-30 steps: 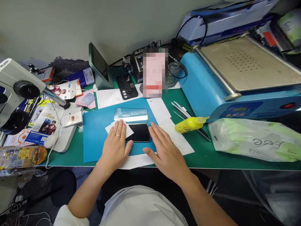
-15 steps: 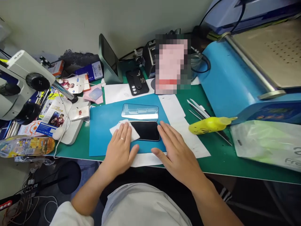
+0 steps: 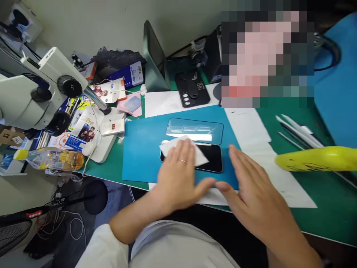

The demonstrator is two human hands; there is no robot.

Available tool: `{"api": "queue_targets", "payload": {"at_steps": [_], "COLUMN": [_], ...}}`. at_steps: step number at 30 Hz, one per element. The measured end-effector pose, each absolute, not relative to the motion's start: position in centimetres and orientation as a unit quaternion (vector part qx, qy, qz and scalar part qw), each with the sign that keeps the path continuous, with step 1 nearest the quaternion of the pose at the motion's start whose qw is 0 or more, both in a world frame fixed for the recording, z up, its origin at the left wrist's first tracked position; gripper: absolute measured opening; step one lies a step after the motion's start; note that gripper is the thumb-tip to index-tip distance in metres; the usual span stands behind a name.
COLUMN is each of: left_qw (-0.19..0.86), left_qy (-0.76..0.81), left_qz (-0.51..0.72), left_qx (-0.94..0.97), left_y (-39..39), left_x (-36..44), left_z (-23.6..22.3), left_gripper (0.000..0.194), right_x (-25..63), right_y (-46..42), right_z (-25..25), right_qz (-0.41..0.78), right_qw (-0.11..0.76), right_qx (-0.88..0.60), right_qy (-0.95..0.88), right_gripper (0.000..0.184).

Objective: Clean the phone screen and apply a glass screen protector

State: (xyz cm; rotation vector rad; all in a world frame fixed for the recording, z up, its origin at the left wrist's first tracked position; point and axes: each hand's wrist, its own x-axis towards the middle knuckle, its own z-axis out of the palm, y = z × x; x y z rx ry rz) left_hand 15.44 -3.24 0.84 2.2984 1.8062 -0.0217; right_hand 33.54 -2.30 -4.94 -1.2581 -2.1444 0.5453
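Note:
My left hand (image 3: 178,178) lies flat on a white wipe (image 3: 200,156), its fingers stretched out over the cloth. Under the wipe is a phone (image 3: 213,158) with a black screen, lying sideways on a blue mat (image 3: 142,149). The wipe and fingers hide the phone's left and middle parts. My right hand (image 3: 251,186) is open just right of the phone, holding nothing, its thumb close to my left thumb. Just behind the phone lies a clear glass screen protector (image 3: 195,130) with a dark rim.
A black phone case (image 3: 192,89) lies behind the mat beside a tablet-like stand (image 3: 156,56). Left are a microscope (image 3: 64,85), boxes and a bottle (image 3: 61,159). Tweezers (image 3: 304,130) and a yellow squeeze bottle (image 3: 318,158) lie right on the green table (image 3: 301,186).
The camera view has swung left and closer. My left hand and the wipe have slid right along the phone. My right hand has moved slightly away from the phone's right end.

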Motion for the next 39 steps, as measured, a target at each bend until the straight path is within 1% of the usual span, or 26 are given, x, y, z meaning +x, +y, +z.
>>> {"api": "queue_targets", "payload": {"at_steps": [2,5,9,12,16,21,24,28,30,35,39], "left_qw": [0.092,0.078,0.087,0.107,0.097,0.107,0.113,0.086,0.082,0.083,0.071], "left_qy": [0.564,0.531,0.546,0.543,0.568,0.529,0.507,0.518,0.515,0.513,0.523], "left_qz": [-0.007,-0.014,0.012,0.007,0.018,0.006,-0.010,0.019,0.013,-0.006,0.004], "left_qx": [0.821,0.844,0.833,0.833,0.817,0.842,0.854,0.851,0.853,0.855,0.849], "left_y": [-2.8,-3.5,-5.3,-4.9,-3.9,-3.4,-2.6,-3.1,-3.2,-2.6,-5.2], "left_x": [17.4,18.9,17.3,15.9,16.3,16.7,16.6,16.8,17.0,17.9,17.2], "left_z": [0.5,0.2,0.3,0.3,0.1,0.3,0.4,0.3,0.2,0.1,0.2], "left_gripper": [0.075,0.070,0.072,0.074,0.084,0.090,0.085,0.078,0.075,0.077,0.072], "right_x": [33.7,34.0,33.8,33.6,33.6,33.7,33.7,33.7,33.6,33.6,33.7], "right_y": [-2.4,-2.5,-2.3,-2.0,-1.9,-1.7,-1.5,-1.4,-1.3,-1.3,-1.4], "right_z": [-5.1,-4.9,-4.4,-4.1,-4.0,-4.2,-4.1,-3.7,-3.6,-3.7,-3.8], "right_qz": [0.234,0.270,0.256,0.237,0.231,0.243,0.245,0.255,0.258,0.259,0.274], "right_qw": [0.305,0.327,0.309,0.297,0.302,0.307,0.310,0.299,0.296,0.310,0.298], "right_qx": [-0.478,-0.479,-0.473,-0.465,-0.459,-0.451,-0.451,-0.463,-0.460,-0.453,-0.453], "right_qy": [-0.790,-0.769,-0.784,-0.799,-0.803,-0.802,-0.800,-0.795,-0.797,-0.795,-0.794], "right_gripper": [0.077,0.077,0.083,0.087,0.086,0.089,0.092,0.094,0.095,0.093,0.091]}}
